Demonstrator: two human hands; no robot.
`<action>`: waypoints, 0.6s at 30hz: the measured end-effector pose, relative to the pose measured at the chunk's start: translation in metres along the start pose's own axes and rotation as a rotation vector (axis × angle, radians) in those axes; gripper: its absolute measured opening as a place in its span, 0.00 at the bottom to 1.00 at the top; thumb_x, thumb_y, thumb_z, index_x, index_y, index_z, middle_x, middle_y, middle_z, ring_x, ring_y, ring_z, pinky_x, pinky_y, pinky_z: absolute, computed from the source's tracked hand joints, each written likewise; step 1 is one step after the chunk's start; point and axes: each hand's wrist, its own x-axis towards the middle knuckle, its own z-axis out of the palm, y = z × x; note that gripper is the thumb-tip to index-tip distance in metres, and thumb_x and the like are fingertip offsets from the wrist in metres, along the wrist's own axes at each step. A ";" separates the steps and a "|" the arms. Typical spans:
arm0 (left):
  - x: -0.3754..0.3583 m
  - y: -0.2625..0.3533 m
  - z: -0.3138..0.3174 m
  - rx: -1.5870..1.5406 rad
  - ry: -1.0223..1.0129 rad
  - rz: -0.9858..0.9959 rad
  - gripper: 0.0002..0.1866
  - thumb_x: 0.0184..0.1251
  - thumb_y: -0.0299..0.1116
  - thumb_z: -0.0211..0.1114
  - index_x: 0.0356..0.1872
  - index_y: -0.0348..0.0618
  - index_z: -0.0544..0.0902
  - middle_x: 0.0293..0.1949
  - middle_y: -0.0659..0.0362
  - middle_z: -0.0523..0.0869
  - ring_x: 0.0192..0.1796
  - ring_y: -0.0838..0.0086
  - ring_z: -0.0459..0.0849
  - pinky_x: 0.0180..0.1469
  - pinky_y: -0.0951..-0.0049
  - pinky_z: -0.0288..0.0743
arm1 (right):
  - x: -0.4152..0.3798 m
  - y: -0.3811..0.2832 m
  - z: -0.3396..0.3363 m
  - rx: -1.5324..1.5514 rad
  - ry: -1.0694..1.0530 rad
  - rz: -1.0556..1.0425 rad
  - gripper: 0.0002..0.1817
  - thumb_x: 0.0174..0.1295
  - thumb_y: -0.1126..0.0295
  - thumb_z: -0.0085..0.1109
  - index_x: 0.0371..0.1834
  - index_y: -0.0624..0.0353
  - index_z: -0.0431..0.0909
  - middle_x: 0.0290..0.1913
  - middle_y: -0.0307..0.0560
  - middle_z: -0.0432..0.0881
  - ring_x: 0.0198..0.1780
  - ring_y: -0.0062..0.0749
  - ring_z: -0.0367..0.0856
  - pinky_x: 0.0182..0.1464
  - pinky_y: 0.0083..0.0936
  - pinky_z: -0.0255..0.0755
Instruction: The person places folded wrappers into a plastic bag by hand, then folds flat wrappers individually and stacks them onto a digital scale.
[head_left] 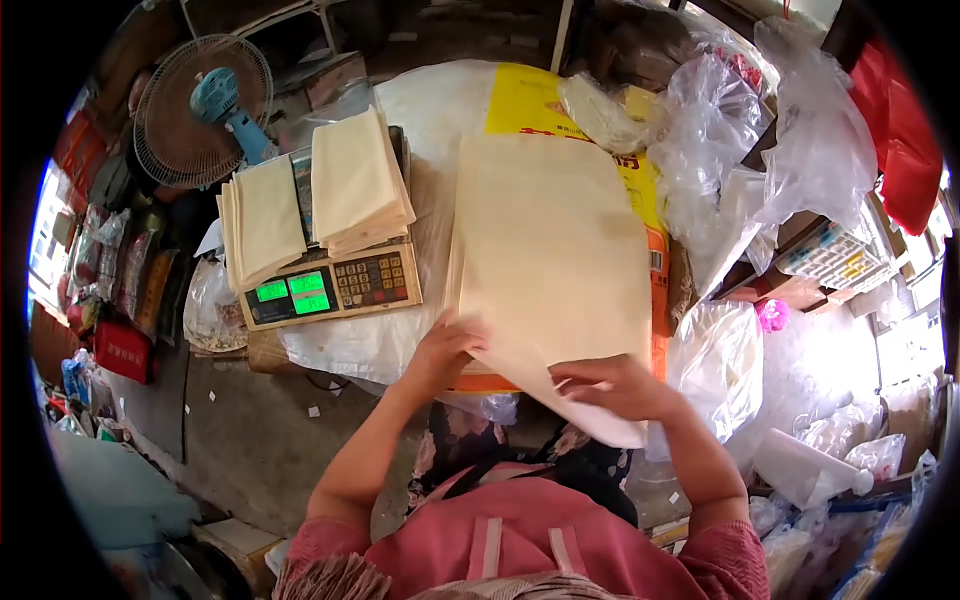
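Cluttered stall; counter (400, 340) draped in white sheeting. Nearest, the right hand (610, 385) lies flat, fingers spread, on the large stack of pale sheets (550, 260). The left hand (445, 345) pinches that stack's near-left edge. Left of the stack, an electronic scale (335, 285) carries smaller folded sheets (355, 180). Beyond the scale, a fan (200, 110).

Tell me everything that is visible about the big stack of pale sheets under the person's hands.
The big stack of pale sheets is cream-coloured, thin and flat, like paper or dough skins, and roughly rectangular. It lies on a yellow and orange bag on the table. The left hand touches its near left edge. The right hand presses its near corner, where the top sheet hangs over the edge.
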 end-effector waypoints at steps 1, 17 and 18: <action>-0.009 -0.010 -0.003 -0.108 -0.056 -0.081 0.17 0.51 0.18 0.64 0.44 0.40 0.80 0.45 0.51 0.83 0.55 0.60 0.78 0.64 0.61 0.66 | -0.013 0.001 -0.019 0.105 0.039 -0.059 0.21 0.68 0.63 0.52 0.60 0.63 0.71 0.51 0.49 0.81 0.52 0.29 0.80 0.55 0.30 0.73; 0.054 0.002 0.030 0.541 -0.069 -0.169 0.32 0.59 0.45 0.64 0.64 0.48 0.67 0.64 0.51 0.67 0.67 0.54 0.63 0.66 0.49 0.57 | 0.040 0.137 -0.070 -0.336 1.098 0.279 0.24 0.53 0.66 0.66 0.53 0.62 0.73 0.40 0.56 0.83 0.40 0.43 0.82 0.46 0.33 0.73; 0.049 0.002 0.035 0.567 -0.248 -0.147 0.32 0.60 0.48 0.62 0.65 0.48 0.66 0.65 0.52 0.66 0.69 0.55 0.61 0.68 0.47 0.53 | 0.043 0.136 -0.070 -0.360 1.109 0.308 0.26 0.51 0.66 0.67 0.54 0.62 0.73 0.39 0.57 0.83 0.40 0.46 0.82 0.46 0.35 0.73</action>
